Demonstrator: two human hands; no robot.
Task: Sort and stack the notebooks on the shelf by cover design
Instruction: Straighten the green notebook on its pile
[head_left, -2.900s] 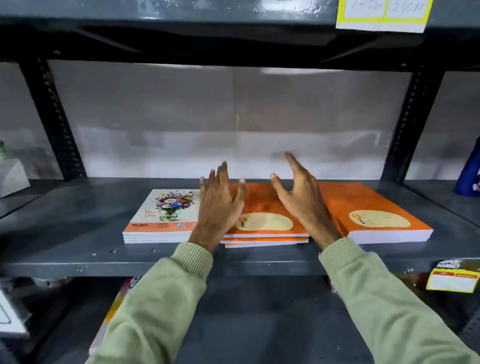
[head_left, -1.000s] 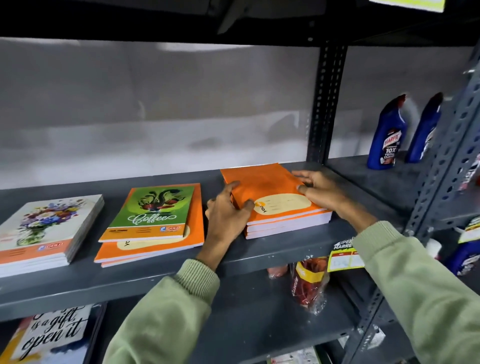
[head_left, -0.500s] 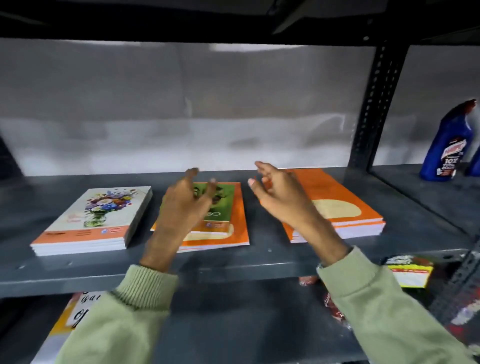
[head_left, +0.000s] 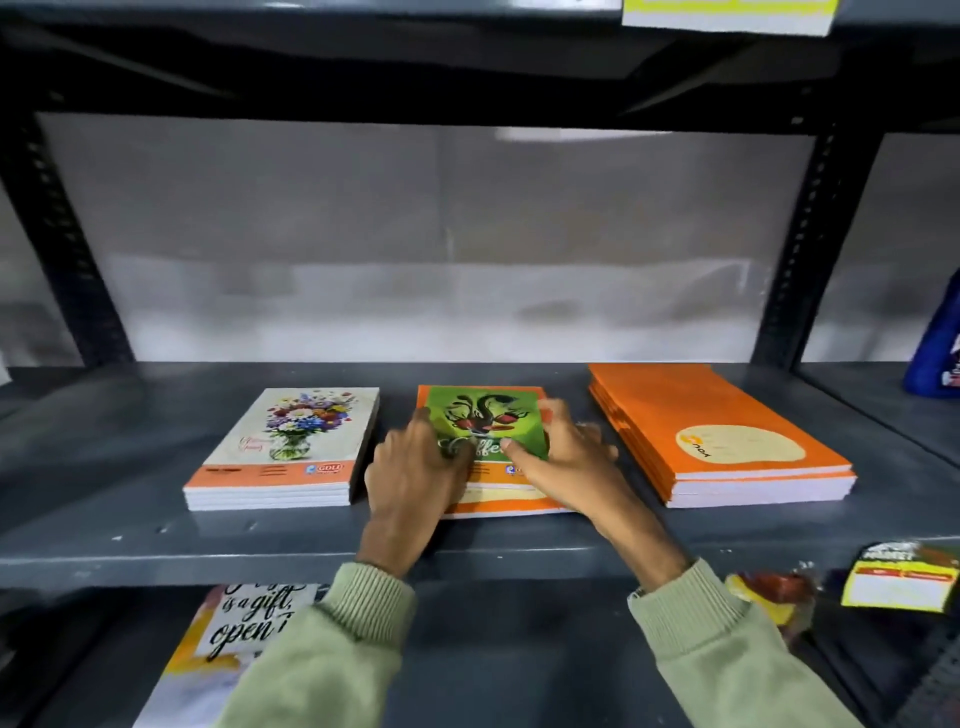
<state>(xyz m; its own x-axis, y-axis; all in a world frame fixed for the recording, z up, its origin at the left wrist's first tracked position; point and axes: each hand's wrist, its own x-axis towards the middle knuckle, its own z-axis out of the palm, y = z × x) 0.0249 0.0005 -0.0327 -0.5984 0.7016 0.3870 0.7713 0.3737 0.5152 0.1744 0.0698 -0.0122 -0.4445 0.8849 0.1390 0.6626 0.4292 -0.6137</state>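
we have three piles of notebooks in a row on the grey metal shelf (head_left: 156, 551). on the left sits the flower-cover stack (head_left: 285, 452), squared up and lying flat. on the right sits the plain orange stack (head_left: 717, 431), thicker, with a cream label patch on the top cover. between them lies the middle pile, where the green coffee notebook (head_left: 485, 421) rests on top of an orange notebook (head_left: 498, 506) whose front edge sticks out below it.

our left hand (head_left: 415, 478) lies at the left edge of the green coffee notebook, fingers curled, thumb over the cover's lower part. our right hand (head_left: 561, 457) is on its right edge, fingers bent round the side and thumb pressed on the cover. both hands appear to grip it from either side, though we cannot tell whether it is lifted off the one beneath.

a blue bottle (head_left: 935, 353) stands in the next bay to the right. a yellow price tag (head_left: 898, 582) hangs at the shelf's front lip, and a printed card (head_left: 244, 623) lies on the level below.
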